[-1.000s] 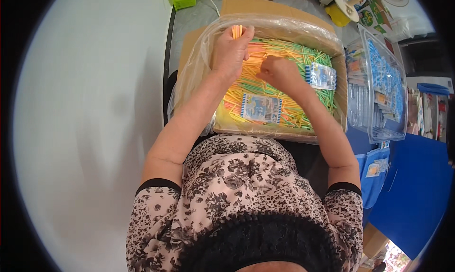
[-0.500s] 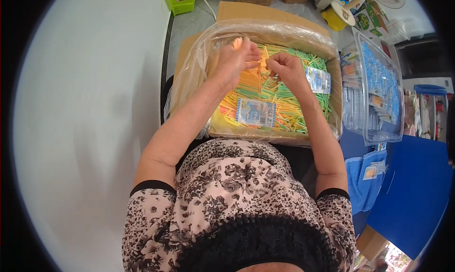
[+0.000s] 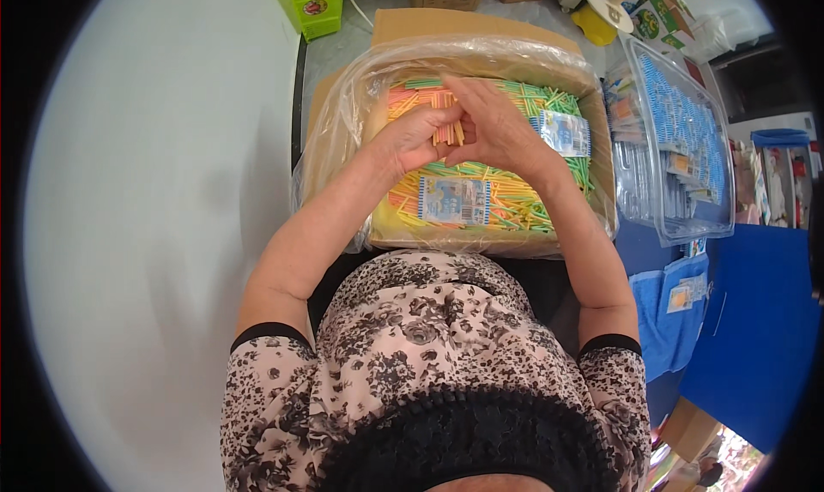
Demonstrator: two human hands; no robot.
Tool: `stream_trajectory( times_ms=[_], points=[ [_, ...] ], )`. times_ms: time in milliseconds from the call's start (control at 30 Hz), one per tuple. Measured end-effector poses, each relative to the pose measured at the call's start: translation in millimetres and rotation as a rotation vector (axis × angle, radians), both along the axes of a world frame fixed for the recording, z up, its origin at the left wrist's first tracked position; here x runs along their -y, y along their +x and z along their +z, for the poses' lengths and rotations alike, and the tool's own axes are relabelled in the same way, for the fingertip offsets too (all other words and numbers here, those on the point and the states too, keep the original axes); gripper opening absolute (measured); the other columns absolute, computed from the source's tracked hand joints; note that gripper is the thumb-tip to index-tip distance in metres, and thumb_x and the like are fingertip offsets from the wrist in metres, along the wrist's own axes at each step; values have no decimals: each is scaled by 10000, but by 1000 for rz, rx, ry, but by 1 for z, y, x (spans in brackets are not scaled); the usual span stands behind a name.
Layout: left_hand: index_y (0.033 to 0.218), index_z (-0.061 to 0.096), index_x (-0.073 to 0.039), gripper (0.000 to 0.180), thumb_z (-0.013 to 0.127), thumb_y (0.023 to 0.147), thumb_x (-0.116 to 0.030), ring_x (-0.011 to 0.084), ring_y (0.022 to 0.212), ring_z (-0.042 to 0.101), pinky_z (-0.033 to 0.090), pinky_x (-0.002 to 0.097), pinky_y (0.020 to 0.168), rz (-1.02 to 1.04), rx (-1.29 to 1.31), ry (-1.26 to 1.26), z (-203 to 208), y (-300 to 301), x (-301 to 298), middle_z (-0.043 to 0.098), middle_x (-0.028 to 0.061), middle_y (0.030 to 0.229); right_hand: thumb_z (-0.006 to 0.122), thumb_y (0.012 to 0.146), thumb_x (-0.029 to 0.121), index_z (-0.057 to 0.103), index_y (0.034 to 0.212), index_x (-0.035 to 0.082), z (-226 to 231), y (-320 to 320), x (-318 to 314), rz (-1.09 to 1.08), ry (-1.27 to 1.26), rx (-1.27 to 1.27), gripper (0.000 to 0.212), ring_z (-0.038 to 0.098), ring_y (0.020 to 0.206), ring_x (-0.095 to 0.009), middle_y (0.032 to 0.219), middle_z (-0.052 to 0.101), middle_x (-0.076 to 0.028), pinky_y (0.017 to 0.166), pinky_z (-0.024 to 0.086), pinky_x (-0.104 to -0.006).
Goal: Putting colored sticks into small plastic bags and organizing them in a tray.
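Upper centre of frame: holding bundle of pink and yellow sticks (image 3: 444, 133) in curled fingers of left hand (image 3: 415, 139); cupping right hand (image 3: 499, 130) just beside bundle, thumb spread from fingers; above cardboard box (image 3: 603, 149).

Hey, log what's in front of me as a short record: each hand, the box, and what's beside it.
Left hand: holding a bunch of pink and yellow sticks
Right hand: fingers extended, cupped beside the bunch; contact unclear
Cardboard box: clear plastic liner, many loose coloured sticks
On the loose sticks: two flat packets
Right of box: clear plastic bin holding blue-edged packets
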State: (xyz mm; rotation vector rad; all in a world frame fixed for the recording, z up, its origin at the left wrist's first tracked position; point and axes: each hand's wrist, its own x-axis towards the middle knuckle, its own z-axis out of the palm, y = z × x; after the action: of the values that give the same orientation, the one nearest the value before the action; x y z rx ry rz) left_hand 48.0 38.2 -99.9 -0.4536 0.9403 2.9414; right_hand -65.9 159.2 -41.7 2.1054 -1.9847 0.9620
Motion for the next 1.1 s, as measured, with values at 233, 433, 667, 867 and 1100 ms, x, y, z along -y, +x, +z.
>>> stream_trajectory(
  times_ms=[233, 433, 667, 867, 1100],
  points=[
    [1083, 567, -34, 172, 539, 941, -125, 177, 909, 612, 536, 316, 797, 31, 0, 29, 2, -4, -6, 605, 75, 1013, 842, 534, 218, 523, 1181, 58, -10, 0, 1, 77, 102, 148, 738, 552, 988, -334, 1075, 585, -134, 853, 467, -411],
    [1042, 570, -41, 146, 554, 933, -135, 149, 842, 614, 549, 318, 725, 89, 51, -96, 18, -1, -12, 603, 51, 939, 813, 596, 276, 556, 1141, 53, -8, 2, -1, 58, 82, 108, 643, 553, 1002, -329, 1090, 579, -145, 849, 468, -401],
    [1049, 556, -52, 278, 662, 831, -188, 111, 780, 603, 523, 271, 646, -147, 124, -552, 27, -1, -14, 593, 7, 915, 751, 691, 356, 573, 1053, 51, -7, 0, -9, -172, 120, 377, 506, 609, 845, -330, 906, 638, -146, 734, 495, -389],
    [1020, 579, -67, 361, 734, 728, -211, 109, 697, 542, 454, 256, 592, -126, 52, -850, 16, -3, -25, 572, -23, 857, 698, 784, 304, 595, 757, 40, -25, 15, 5, -319, 42, 485, 284, 570, 517, -227, 593, 596, -86, 546, 476, -336],
    [976, 627, -66, 384, 780, 673, -244, 146, 890, 503, 421, 301, 750, -296, -101, -1548, 24, 6, -18, 553, 3, 864, 642, 851, 139, 553, 679, 36, -24, -32, -44, -380, -76, 983, 220, 459, 593, -17, 616, 502, 73, 490, 330, -212]
  ],
)
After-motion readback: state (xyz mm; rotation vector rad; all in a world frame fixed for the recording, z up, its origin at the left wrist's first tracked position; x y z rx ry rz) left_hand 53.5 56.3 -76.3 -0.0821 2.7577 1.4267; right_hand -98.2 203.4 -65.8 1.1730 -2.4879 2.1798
